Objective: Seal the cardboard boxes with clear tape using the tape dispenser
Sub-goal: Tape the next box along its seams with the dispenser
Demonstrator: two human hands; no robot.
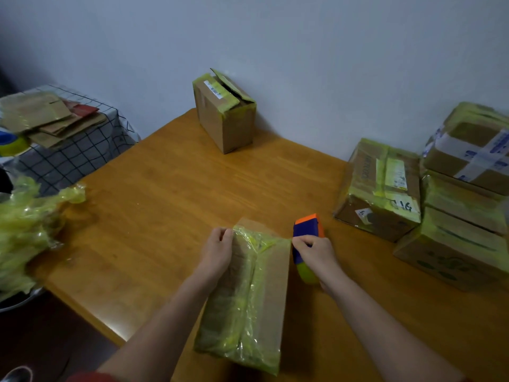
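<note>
Evidently the long brown cardboard box (pixel 271 293), already wrapped in yellowish clear tape, lies lengthwise on the orange-brown wooden desk (pixel 165 188) right in front of the person, so its far end is within reach of both hands. The left grip (pixel 217 249) curls its fingers round the box's far left corner, apparently to steady it and press the tape down. The right grip (pixel 314 252) is closed round the blue-and-orange plastic tape dispenser (pixel 307 230), held against the far right corner, probably so a strip can be drawn across that end. A stack of taped boxes (pixel 380 188) sits at the desk's right edge, well apart, presumably finished; a small upright taped box (pixel 224 119) stands by the wall.
</note>
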